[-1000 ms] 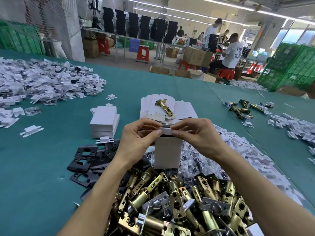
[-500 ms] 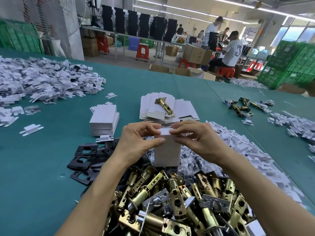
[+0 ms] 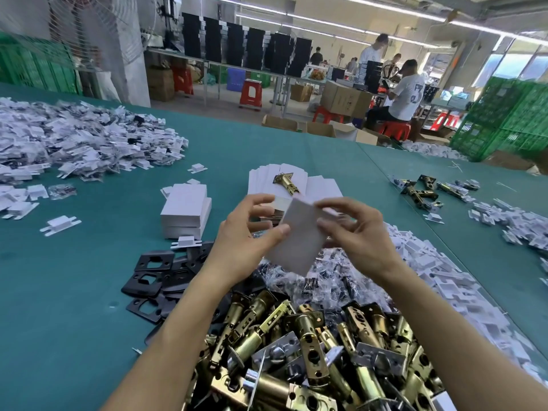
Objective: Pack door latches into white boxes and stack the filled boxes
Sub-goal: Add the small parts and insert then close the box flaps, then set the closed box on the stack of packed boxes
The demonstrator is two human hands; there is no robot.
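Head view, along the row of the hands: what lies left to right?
Lone white insert → stack of white boxes → left hand → held white box → right hand → heap of white inserts.

White box [image 3: 298,237], upright before, now slanted between left hand [image 3: 246,241], right hand [image 3: 361,237].

The bare left forearm [image 3: 178,324] and bare right forearm [image 3: 444,327] are uncovered up to the frame's edge (cut off near the elbows). The left hand [image 3: 243,235] and right hand [image 3: 358,235] are bare too, with short, plain fingernails
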